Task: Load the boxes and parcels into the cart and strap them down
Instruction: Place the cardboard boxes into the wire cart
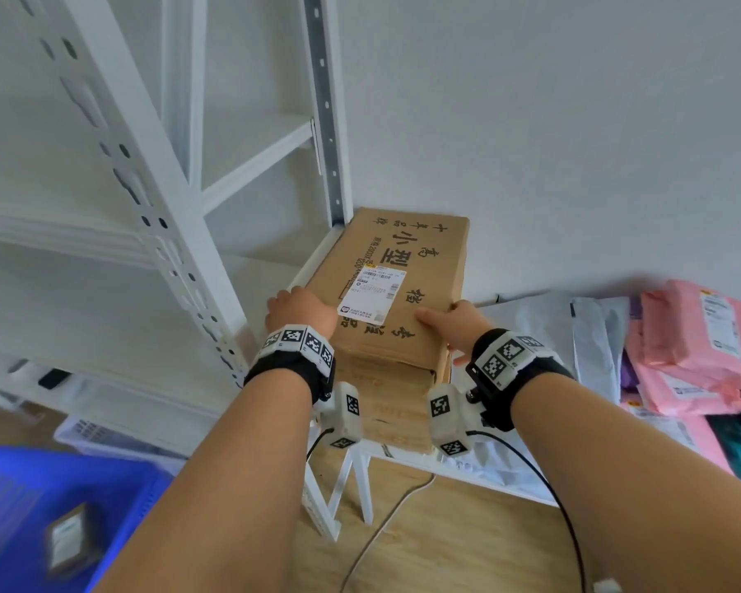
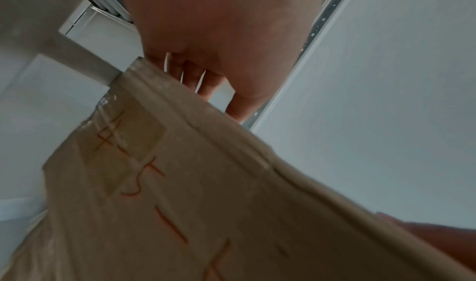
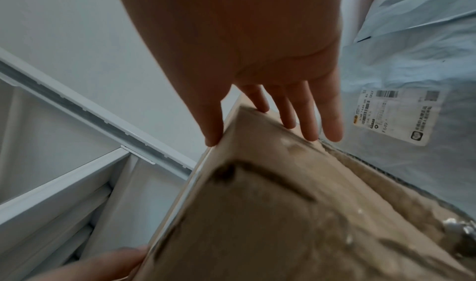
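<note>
A brown cardboard box [image 1: 424, 267] with black printed characters and a white shipping label lies on top of a second cardboard box [image 1: 394, 404] on a low white shelf [image 1: 407, 454]. My left hand [image 1: 294, 312] grips the top box's near left corner, its fingers going down the left side [image 2: 203, 82]. My right hand [image 1: 454, 321] grips the near right corner, thumb on the top face and fingers down the right side [image 3: 260, 102]. The box [image 2: 180, 183] [image 3: 257, 204] fills both wrist views. The blue cart tub [image 1: 26, 485] sits at the lower left with a small parcel [image 1: 67, 537] inside.
A white metal rack [image 1: 146, 173] stands close on the left. Pink parcels [image 1: 694, 348] and grey mailer bags [image 1: 591, 336] lie on the shelf to the right; a labelled grey bag [image 3: 401, 71] is beside my right fingers. A cable [image 1: 386, 524] runs over the wooden floor.
</note>
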{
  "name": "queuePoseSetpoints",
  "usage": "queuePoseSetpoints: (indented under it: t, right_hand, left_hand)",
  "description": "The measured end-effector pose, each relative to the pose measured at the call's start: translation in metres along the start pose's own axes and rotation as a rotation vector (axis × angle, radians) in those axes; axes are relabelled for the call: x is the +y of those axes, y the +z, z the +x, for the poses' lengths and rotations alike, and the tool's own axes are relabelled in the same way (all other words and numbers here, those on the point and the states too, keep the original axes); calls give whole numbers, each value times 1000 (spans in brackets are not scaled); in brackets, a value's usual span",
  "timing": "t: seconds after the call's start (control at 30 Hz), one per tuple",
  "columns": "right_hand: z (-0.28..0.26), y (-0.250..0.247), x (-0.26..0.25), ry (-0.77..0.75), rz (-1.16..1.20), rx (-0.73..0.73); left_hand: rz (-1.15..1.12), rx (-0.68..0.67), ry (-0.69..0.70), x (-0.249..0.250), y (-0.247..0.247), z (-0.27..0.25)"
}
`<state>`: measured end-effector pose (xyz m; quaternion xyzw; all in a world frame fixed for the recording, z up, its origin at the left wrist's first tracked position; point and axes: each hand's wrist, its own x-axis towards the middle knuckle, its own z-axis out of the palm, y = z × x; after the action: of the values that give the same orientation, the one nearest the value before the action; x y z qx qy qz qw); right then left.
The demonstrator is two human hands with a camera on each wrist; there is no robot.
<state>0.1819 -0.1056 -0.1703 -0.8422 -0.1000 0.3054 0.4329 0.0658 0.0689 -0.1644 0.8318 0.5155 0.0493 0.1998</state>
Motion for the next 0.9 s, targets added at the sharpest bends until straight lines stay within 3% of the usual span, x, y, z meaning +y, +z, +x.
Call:
queuePoseSetpoints:
  t: [0.23,0.43,0.63,0.9]
  right_hand:
    - [5,0,6,23,106,-76]
    - [-14,-8,12,-91,91,-90]
    - [-36,-27,16,-108,108,8]
    - [-62,-81,44,-74,254,203]
  left_hand:
    - [-298,-180,-66,2,-2,3]
    - [-489,-188,-37,-2,1,-18]
    - [-624,-136,-13,9,10,-36]
    - [-659,-145,167,67,4,-78]
